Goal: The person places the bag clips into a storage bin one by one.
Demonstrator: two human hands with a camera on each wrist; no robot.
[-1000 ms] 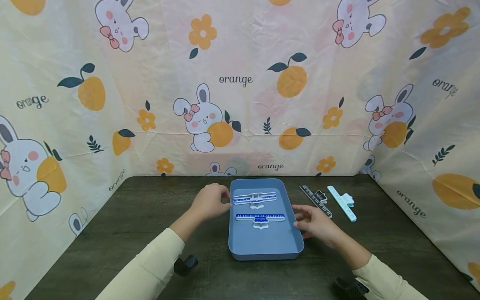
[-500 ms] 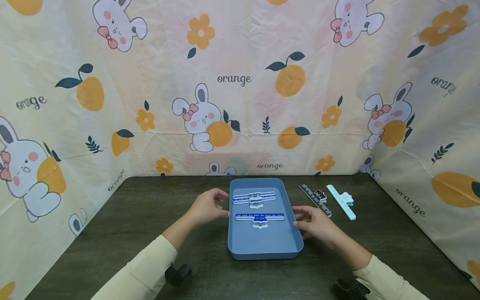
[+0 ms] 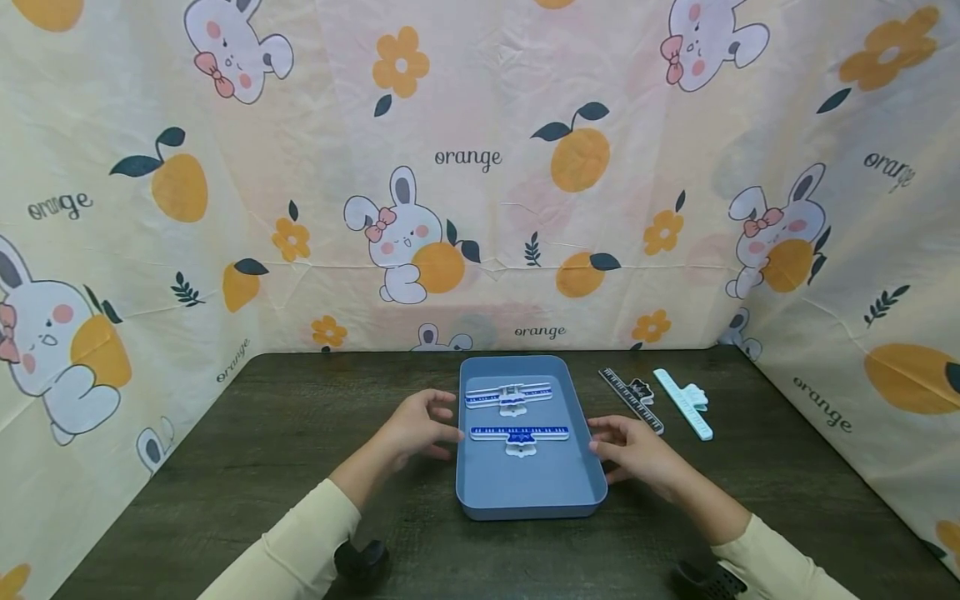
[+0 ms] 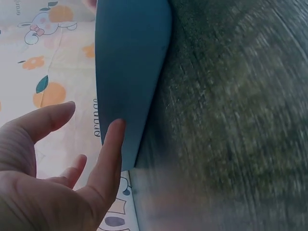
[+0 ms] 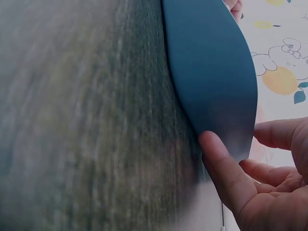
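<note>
A shallow blue tray (image 3: pixel 525 487) lies lengthwise on the dark table. Inside, a blue-and-white ruler clip (image 3: pixel 520 435) lies in the middle, and similar blue-and-white clip pieces (image 3: pixel 510 398) lie close together behind it. My left hand (image 3: pixel 420 427) is at the tray's left side, fingers spread and loosely bent, fingertips right by the rim. In the left wrist view, one finger (image 4: pixel 113 144) overlaps the tray's outer wall (image 4: pixel 130 62). My right hand (image 3: pixel 633 450) is at the right side, its thumb (image 5: pixel 214 144) against the outer wall (image 5: pixel 211 62) and other fingers relaxed near the rim.
Right of the tray, a black ruler clip (image 3: pixel 630 400) and a pale mint clip (image 3: pixel 684 406) lie slanted on the table (image 3: pixel 315 417). A patterned cloth (image 3: pixel 495 208) hangs behind and along both sides.
My left hand has drawn slightly toward me along the tray's left side, and its fingers have spread. The right hand has barely moved; tray and clips stay put.
</note>
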